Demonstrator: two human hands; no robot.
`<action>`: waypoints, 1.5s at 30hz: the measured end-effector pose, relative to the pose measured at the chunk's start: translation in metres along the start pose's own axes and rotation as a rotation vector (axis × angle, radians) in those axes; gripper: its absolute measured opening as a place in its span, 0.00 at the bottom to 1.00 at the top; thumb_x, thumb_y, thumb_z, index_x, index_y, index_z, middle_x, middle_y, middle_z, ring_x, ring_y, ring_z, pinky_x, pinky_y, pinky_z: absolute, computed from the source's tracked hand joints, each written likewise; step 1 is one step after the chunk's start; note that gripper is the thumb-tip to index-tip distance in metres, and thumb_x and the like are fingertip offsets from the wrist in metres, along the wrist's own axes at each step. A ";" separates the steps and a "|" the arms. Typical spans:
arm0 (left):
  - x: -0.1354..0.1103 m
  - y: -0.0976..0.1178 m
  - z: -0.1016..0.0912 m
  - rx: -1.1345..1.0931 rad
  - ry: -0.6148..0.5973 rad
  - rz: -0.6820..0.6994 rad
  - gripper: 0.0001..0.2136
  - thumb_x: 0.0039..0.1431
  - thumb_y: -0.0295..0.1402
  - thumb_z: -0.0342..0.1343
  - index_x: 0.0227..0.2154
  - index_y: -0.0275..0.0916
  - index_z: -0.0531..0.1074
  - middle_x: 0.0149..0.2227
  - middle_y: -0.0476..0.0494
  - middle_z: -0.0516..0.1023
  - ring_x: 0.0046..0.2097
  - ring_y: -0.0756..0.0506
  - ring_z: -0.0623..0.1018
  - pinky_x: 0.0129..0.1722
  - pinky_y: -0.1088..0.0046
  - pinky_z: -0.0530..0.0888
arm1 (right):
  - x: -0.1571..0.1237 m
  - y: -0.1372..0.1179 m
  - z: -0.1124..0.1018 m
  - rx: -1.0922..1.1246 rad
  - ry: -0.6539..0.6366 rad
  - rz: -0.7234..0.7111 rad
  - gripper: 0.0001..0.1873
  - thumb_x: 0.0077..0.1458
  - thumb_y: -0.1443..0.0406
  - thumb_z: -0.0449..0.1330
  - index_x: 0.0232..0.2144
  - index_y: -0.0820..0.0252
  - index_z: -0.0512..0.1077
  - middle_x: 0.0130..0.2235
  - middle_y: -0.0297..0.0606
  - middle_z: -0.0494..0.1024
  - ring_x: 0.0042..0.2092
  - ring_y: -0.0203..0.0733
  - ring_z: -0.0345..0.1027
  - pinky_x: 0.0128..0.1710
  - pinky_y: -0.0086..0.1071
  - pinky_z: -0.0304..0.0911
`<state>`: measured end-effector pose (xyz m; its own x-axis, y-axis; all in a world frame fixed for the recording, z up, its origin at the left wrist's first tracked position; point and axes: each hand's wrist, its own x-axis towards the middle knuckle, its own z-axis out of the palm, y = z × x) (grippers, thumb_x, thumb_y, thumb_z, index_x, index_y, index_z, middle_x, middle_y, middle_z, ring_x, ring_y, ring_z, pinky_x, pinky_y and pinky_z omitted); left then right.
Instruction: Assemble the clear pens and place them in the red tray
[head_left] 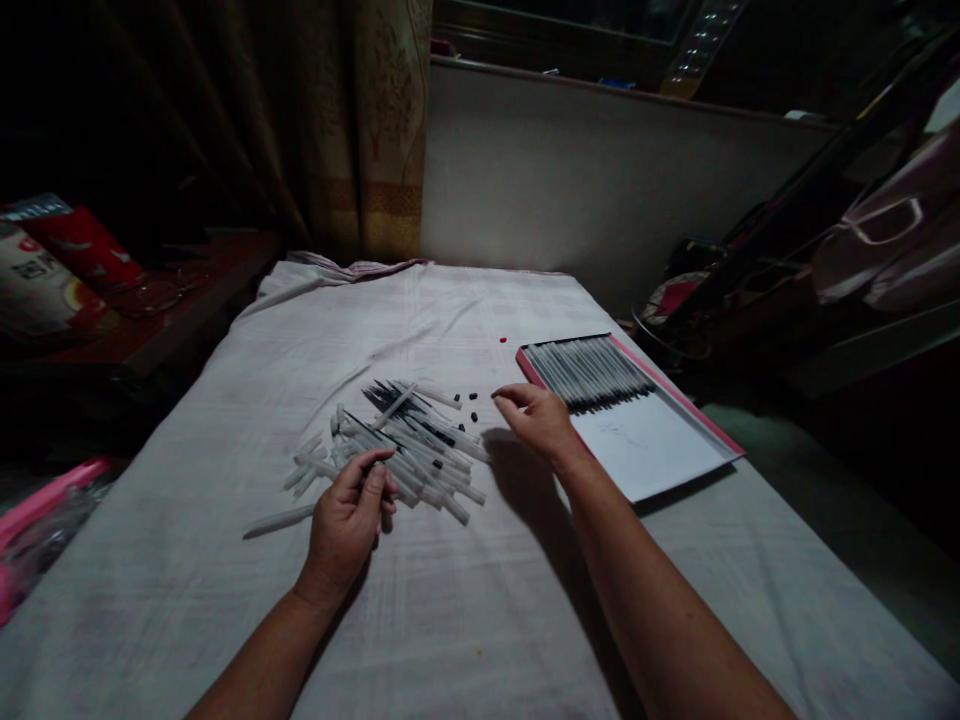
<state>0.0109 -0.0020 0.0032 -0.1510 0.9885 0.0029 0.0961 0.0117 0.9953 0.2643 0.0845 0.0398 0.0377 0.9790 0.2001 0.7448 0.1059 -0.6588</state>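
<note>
- My left hand [346, 518]: on the near side of the pile, thumb and index pinching a slim dark piece [387, 459]; can't tell how much is hidden in the grip.
- My right hand [538, 424]: between pile and box, thumb and index pressed together on what looks like a small dark piece [495, 396]; too dim to identify.
- Pile, left of centre: translucent white plastic barrels [429, 470], slim black pointed rods [384, 394] toward the far side. Small black cylindrical plugs [473, 396] loose at its right.
- Right: shallow red-rimmed white box [645, 455], row of translucent dark-ended pens [589, 370] in its far part.
- My call: left hand as steady anchor, right for fine work. Light pinch, approach in line, no tilt.
- Risk: right wrist is near the box's left rim; lift before crossing, don't sweep the plugs.
</note>
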 end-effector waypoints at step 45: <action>0.012 -0.009 -0.015 0.673 0.095 0.675 0.12 0.68 0.38 0.49 0.44 0.41 0.76 0.39 0.43 0.82 0.41 0.42 0.80 0.44 0.66 0.72 | 0.036 -0.072 0.049 -0.580 -0.476 -0.064 0.16 0.57 0.67 0.57 0.45 0.61 0.80 0.50 0.52 0.80 0.50 0.52 0.75 0.44 0.36 0.67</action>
<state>-0.0063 0.0072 -0.0043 0.0674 0.8024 0.5930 0.7330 -0.4430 0.5163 0.1791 0.1203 0.0585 -0.2117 0.9574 -0.1964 0.9723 0.1858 -0.1421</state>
